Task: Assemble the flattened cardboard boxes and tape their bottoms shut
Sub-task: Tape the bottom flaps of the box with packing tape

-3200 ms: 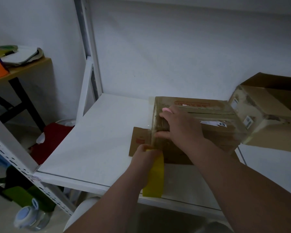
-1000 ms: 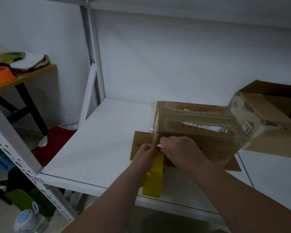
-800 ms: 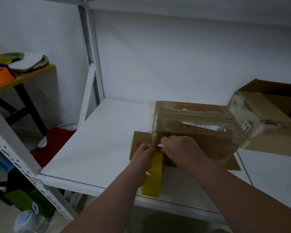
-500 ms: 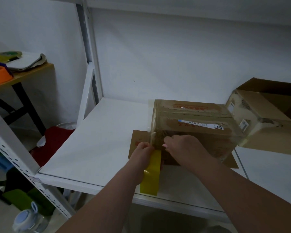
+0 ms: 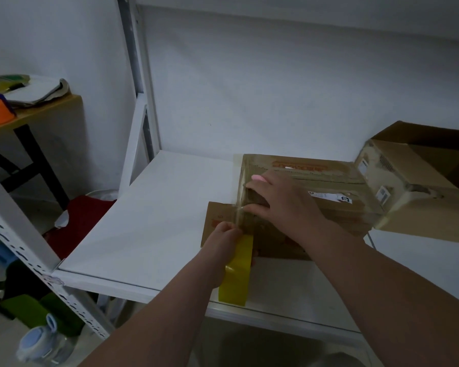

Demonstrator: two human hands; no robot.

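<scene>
Moved: right grip (image 5: 284, 200) has slid up the left end of the cardboard box (image 5: 342, 178) since half a sec ago, fingertips now at the top edge
Right grip: fingers spread out flat, just pressing on the box, not holding anything
Left grip (image 5: 223, 247): wrapped round the yellow tape roll (image 5: 237, 274), right by the box's near-left corner
Tape strip (image 5: 238, 186): clear, runs from the roll up over that left end
Box spot: on the white shelf (image 5: 143, 221), one flap (image 5: 217, 218) lying flat out to the left
Also: second box (image 5: 408, 181), open, by its right end
</scene>
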